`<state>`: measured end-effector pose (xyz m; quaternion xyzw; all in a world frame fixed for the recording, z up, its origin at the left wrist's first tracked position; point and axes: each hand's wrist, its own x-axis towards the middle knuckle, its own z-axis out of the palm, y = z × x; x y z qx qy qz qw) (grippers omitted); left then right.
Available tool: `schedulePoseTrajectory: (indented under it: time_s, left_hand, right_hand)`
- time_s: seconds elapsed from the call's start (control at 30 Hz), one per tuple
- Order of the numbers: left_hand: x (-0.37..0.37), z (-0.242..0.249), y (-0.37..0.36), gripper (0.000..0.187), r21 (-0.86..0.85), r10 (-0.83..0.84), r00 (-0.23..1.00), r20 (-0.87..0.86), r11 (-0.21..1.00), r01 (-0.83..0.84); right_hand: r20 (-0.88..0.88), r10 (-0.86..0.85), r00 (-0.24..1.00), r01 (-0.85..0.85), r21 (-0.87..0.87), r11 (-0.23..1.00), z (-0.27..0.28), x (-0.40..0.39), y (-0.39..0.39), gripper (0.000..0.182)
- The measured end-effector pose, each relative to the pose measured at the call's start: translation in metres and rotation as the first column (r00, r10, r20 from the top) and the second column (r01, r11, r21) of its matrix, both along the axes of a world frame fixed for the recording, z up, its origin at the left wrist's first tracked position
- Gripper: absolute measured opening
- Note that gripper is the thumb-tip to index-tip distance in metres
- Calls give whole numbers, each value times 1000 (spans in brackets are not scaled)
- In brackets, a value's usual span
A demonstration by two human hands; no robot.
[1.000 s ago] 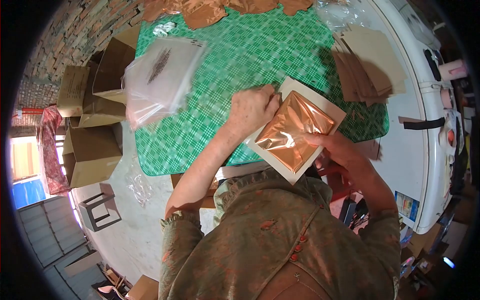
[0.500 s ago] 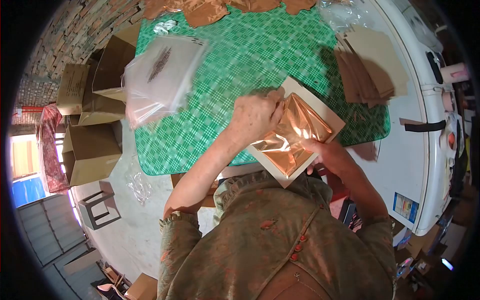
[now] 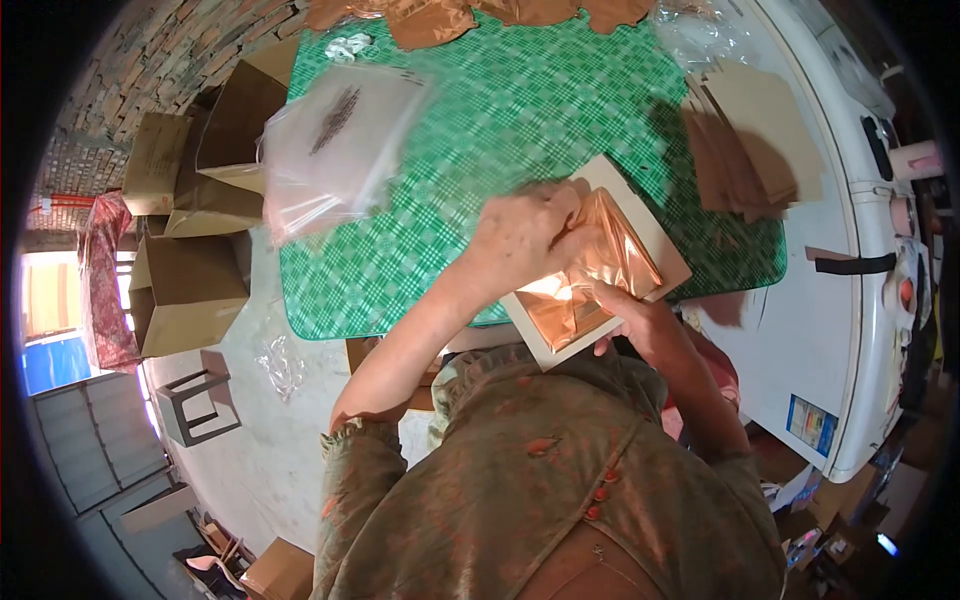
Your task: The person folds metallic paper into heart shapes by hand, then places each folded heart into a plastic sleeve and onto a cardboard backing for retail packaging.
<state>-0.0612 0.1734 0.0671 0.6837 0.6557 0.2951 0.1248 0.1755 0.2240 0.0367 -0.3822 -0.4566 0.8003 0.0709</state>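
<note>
A sheet of shiny copper-coloured foil lies wrinkled over a pale rectangular card, leaving the card's border showing. The card is held tilted above the near edge of the table. My left hand is closed at the card's upper left side, its curled fingers gripping the foil's edge; the fingertips are partly hidden. From the lower right, my right hand grips the card, thumb pressed on top of the foil and fingers underneath.
A green checked tablecloth covers the table. Clear plastic bags are stacked at left, brown cards at right. More copper foil lies along the far edge. Open cardboard boxes stand at left, and a white fridge-like surface at right.
My right thumb has shifted left and inward across the foil. The foil lies differently wrinkled, with more card border bare at the upper right. The view has moved slightly.
</note>
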Motion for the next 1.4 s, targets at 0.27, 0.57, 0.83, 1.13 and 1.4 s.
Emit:
schedulePoseTrajectory:
  time_s: [0.27,0.57,0.83,1.13,1.4]
  left_hand:
    - [-36,-25,-28,46,129,469,666,580,755,-643]
    - [-60,-28,-29,45,-242,174,-185,967,849,-470]
    - [-77,-54,-26,20,-225,284,43,958,833,-506]
    - [-60,-49,-26,25,-156,349,219,911,783,-603]
    - [-51,-42,-27,33,-84,332,316,889,795,-601]
  right_hand:
    - [-130,-164,978,166,8,986,2,-7,-17,37]
    - [-206,-70,976,57,-69,996,-26,-8,-29,38]
    - [-186,-59,981,47,-64,997,-30,0,-28,35]
    - [-167,-14,986,-2,-92,996,-25,-2,-27,42]
    - [-111,7,994,-20,-118,993,-26,-1,-28,44]
